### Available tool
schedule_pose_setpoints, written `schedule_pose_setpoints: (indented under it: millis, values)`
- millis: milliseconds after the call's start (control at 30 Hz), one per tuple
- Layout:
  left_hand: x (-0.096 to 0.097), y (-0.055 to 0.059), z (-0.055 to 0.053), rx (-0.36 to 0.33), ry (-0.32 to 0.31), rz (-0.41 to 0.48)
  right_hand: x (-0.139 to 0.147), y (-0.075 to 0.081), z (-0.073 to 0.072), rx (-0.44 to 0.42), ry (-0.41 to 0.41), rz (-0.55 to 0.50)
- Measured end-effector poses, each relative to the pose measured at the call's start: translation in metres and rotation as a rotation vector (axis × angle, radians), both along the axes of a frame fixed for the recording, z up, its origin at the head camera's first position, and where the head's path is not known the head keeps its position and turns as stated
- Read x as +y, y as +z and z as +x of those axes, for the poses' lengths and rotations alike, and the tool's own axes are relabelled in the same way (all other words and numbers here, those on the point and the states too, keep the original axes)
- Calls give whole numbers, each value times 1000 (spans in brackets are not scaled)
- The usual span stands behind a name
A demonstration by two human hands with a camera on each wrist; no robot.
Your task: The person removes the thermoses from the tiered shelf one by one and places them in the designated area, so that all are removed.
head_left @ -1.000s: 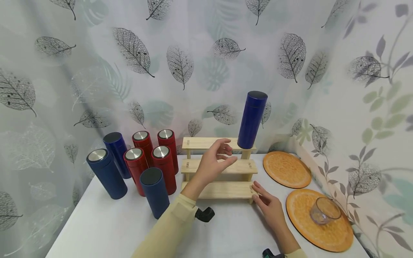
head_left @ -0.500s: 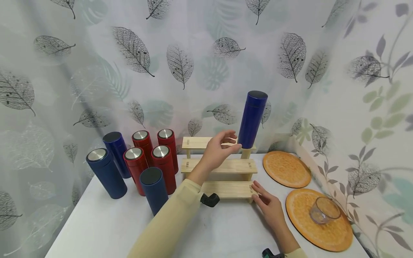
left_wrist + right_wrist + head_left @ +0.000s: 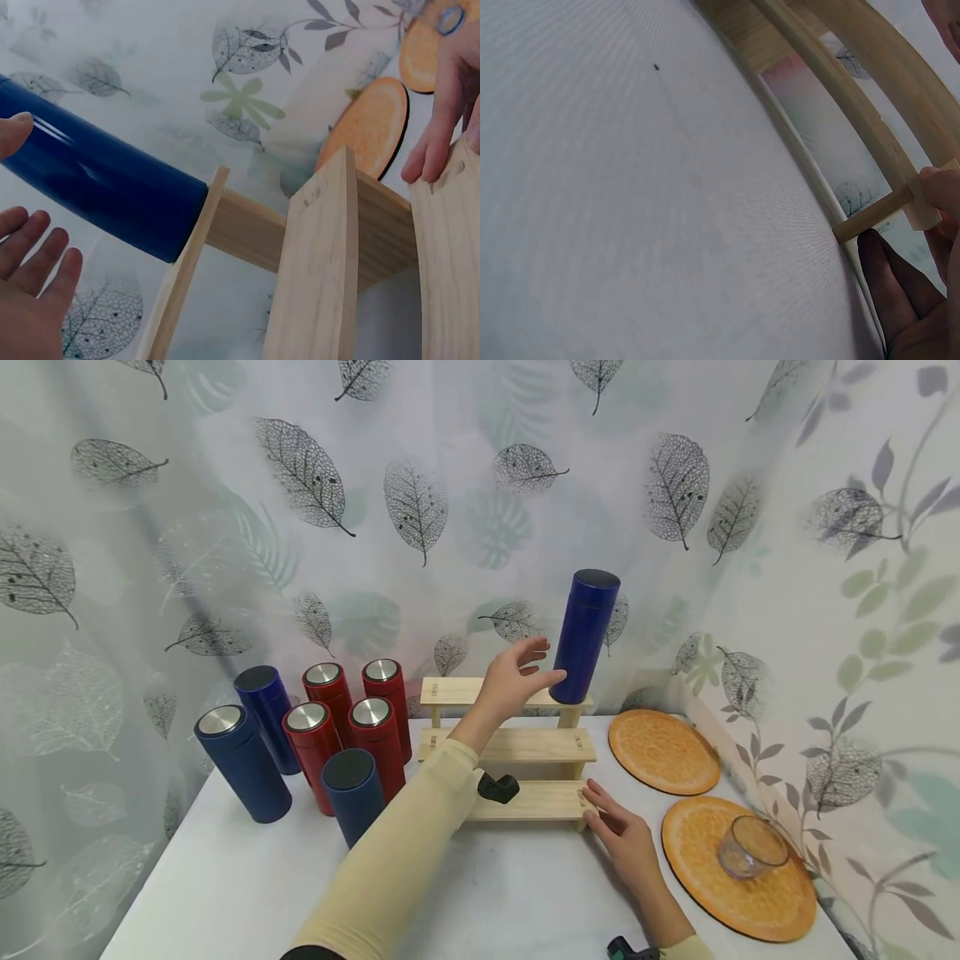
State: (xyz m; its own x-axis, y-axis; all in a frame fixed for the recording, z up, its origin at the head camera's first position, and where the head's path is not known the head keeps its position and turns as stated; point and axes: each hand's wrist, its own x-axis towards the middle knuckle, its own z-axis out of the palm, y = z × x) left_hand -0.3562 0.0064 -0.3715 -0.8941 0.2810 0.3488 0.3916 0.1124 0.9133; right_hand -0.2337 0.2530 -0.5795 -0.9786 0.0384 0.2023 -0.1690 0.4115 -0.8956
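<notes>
A glossy blue thermos stands on the right end of the top board of a three-tier wooden display stand. My left hand is just left of it. In the left wrist view, its thumb lies over the blue thermos, while the fingers are spread beside it; contact is hard to tell. My right hand holds the right end of the stand's lowest board. The right wrist view shows fingers on the board end and another digit against the leg below.
At the left stand several red thermoses with steel lids, and blue ones around them. To the right lie two orange round mats, the nearer bearing a clear glass. A leaf-print curtain hangs behind the white table.
My left hand has moved up and right, from over the stand to beside the blue thermos on the top board. My right hand stays on the lowest board's end.
</notes>
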Motion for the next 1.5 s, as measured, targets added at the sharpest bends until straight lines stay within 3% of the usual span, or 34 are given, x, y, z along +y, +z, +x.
schedule_pose_setpoints:
  millis: [433, 867, 1167, 1500]
  values:
    - [6, -7, -25, -24, -52, 77, 0, 1, -2, 3, 3, 5]
    - [21, -10, -33, -55, -25, 54, -5, 3, -2, -1, 11, -5]
    - [24, -7, -36, -86, -6, 30, -4, 3, -3, 1, 5, -7]
    - [34, 1, -41, -74, -19, 32, 1, 3, 0, 13, -9, -15]
